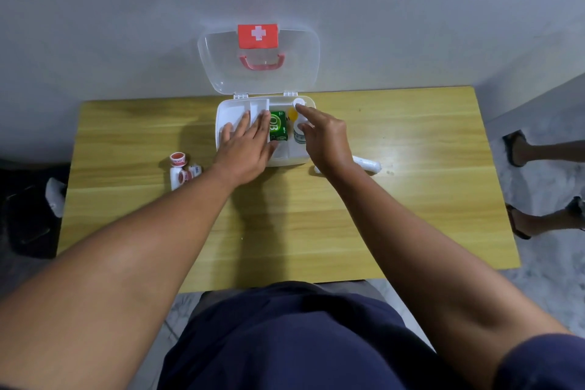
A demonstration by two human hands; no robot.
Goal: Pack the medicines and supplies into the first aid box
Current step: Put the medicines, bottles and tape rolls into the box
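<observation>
**First aid box, part packed**

Head view. Box [294, 159] open on table [411, 187], lid [221, 51] raised against the wall. Left hand [245, 149] flat, fingers spread, resting on the white tray [234, 111]. Green carton [278, 126] just right of its fingertips. Right hand [323, 136] loosely open, forefinger touching white bottle [298, 102]. Bandage roll [368, 164] behind right wrist. Tape rolls [182, 168] left of left wrist.

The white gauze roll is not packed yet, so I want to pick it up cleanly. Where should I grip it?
Grip the white cylindrical gauze roll across its middle from above, fingers on its two long sides. It lies flat on the yellow wooden table, and its left end is hidden under the right hand.
</observation>
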